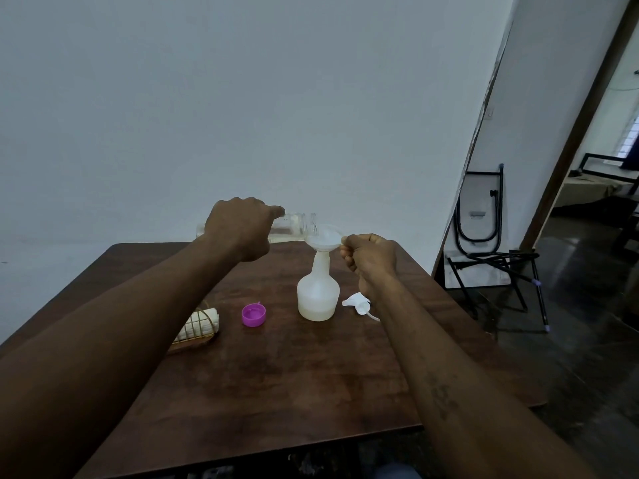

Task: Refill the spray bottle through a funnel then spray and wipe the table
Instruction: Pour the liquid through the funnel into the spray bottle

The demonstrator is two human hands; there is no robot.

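Our left hand [242,233] grips a clear bottle [294,228] tipped sideways, its mouth over the white funnel [323,240]. The funnel sits in the spray bottle [317,295] mid-table [276,375]. Our right hand [371,257] pinches the funnel's edge. We can't make out any stream. The trigger head [358,302] is partly hidden by our right wrist, and our left forearm cuts off the cloth basket [198,326]. A purple cap [253,314] lies between the basket and the spray bottle.

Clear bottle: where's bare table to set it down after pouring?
Widest bare patch: near table between left forearm and right forearm, this side of the purple cap and spray bottle. Also the far-left corner behind the left forearm. Crowded: the row from cloth basket to trigger head by the right wrist.
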